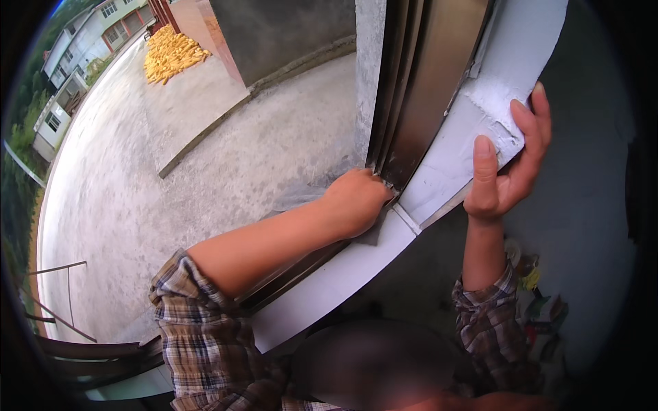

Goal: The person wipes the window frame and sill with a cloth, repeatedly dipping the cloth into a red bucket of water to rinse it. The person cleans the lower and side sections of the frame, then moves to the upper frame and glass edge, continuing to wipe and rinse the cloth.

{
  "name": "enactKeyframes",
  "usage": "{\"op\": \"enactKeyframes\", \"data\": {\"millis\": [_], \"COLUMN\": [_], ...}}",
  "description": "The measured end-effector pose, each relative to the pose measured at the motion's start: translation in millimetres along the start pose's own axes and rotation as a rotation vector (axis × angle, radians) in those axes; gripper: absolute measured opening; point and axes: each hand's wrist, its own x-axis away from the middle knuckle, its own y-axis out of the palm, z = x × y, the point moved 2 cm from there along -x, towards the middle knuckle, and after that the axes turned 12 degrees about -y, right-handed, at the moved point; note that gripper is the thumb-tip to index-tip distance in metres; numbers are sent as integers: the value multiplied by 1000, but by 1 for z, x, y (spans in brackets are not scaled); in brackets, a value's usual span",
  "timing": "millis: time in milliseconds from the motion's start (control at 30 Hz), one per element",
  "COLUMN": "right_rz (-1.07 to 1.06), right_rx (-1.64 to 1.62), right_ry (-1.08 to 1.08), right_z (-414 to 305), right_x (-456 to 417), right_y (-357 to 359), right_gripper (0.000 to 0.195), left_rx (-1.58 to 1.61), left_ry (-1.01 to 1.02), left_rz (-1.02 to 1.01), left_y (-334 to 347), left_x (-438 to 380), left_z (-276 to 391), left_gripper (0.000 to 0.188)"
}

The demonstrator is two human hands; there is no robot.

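Across the brown metal window frame [426, 87] reaches my left hand [357, 200], its fingers curled down at the frame's lower corner. A grey cloth [369, 236] shows below that hand, and more grey material lies beyond it on the outer side. My fingers hide how the cloth is held. On the right, my right hand [509, 159] grips the rough white corner of the wall edge [493, 110], thumb on the near face and fingers around the far side. The white window sill [318, 287] runs below the frame.
Outside lies a concrete yard [267, 138] with a low step edge and a heap of corn cobs [169, 54]. Thin metal rails [69, 295] stand at the lower left. Indoors, at the lower right, are several small items [545, 311], too dim to name.
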Motion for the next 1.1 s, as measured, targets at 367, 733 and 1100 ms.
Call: {"op": "enactKeyframes", "data": {"millis": [367,733,1100], "right_rz": [24,26,6], "right_rx": [-27,-15,14], "right_ry": [2,10,10], "right_z": [0,4,5], "right_x": [-3,1,5], "right_y": [0,1,0], "right_gripper": [44,43,43], "left_rx": [412,59,379], "left_ry": [-121,-20,-119], "left_rz": [328,42,164], "left_y": [-14,2,1], "left_x": [1,-20,2], "left_z": [-1,4,-8], "left_gripper": [16,20,14]}}
